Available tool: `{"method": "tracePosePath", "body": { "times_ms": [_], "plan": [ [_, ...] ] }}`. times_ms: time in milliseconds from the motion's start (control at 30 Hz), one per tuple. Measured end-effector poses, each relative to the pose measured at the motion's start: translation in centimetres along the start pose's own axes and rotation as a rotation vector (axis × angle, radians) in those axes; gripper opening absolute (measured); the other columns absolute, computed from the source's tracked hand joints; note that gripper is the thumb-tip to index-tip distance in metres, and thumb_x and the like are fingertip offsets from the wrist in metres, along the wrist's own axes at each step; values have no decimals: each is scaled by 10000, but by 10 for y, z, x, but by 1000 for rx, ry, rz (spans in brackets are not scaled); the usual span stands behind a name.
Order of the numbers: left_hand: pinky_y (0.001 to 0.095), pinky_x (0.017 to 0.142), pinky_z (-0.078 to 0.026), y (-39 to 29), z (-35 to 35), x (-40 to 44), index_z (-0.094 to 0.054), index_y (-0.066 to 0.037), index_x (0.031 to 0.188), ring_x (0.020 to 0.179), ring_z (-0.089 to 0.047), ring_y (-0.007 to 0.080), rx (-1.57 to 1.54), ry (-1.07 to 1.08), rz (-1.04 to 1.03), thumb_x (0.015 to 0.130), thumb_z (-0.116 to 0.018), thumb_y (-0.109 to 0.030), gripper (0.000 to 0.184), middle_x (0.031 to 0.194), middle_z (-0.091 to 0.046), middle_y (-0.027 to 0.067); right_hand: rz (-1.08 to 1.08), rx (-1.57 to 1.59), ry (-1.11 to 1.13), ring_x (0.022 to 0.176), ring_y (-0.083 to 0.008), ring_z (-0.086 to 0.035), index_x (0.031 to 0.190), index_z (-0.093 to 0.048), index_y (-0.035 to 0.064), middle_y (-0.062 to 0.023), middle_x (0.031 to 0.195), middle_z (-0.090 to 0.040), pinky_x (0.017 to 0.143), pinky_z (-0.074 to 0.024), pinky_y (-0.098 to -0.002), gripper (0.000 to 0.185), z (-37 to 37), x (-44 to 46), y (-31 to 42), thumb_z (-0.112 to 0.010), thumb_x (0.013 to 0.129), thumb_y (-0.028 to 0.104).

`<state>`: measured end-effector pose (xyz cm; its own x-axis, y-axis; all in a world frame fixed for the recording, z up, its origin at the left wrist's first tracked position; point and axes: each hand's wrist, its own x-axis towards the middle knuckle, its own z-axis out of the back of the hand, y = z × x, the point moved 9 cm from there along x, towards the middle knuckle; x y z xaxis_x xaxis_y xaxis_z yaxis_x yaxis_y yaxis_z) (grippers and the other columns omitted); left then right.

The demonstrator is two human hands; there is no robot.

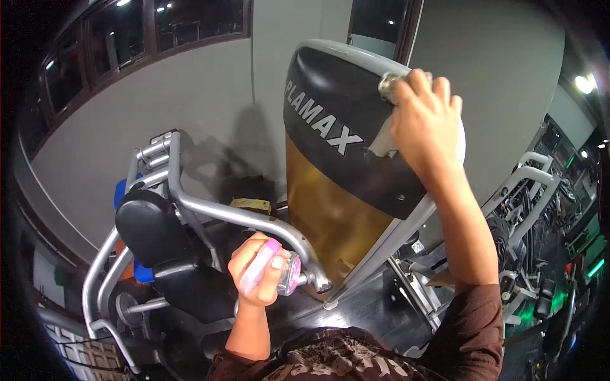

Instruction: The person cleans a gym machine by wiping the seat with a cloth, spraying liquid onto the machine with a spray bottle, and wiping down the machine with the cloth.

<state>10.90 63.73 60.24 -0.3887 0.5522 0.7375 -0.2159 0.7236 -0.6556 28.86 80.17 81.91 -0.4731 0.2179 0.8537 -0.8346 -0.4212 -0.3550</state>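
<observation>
My right hand presses a pale cloth against the upper right of the machine's black panel, which carries the lettering PLAMAX. Parts of the cloth stick out on the left of the fingers; the rest is hidden under the palm. Lower down, my left hand is wrapped round a small clear bottle with a pink label and a pink top. The bottle is held in front of the machine's silver tube frame, apart from the panel.
A black padded seat on silver tubing stands at the left. Below the panel is a gold-coloured cover. More gym machines fill the right side. A grey wall with dark windows rises behind.
</observation>
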Motion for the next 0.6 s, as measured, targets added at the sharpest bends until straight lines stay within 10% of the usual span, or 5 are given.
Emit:
{"method": "tracePosePath", "body": {
  "times_ms": [333, 600],
  "plan": [
    [270, 600, -523, 17, 11, -5, -610, 82, 953, 610, -595, 144, -46, 6, 62, 947, -680, -250, 339, 816, -614, 139, 731, 269, 235, 1006, -267, -537, 800, -753, 124, -15, 958, -597, 820, -439, -455, 158, -90, -127, 159, -673, 774, 257],
    [279, 596, -530, 20, 49, 1, -592, 50, 937, 601, -594, 150, -38, -75, 53, 957, -646, -239, 295, 822, -615, 151, 32, -27, 20, 1107, -310, -555, 1051, -735, 112, -60, 1107, -608, 912, -438, -526, 228, -14, 45, 15, -658, 837, 130]
  ]
}}
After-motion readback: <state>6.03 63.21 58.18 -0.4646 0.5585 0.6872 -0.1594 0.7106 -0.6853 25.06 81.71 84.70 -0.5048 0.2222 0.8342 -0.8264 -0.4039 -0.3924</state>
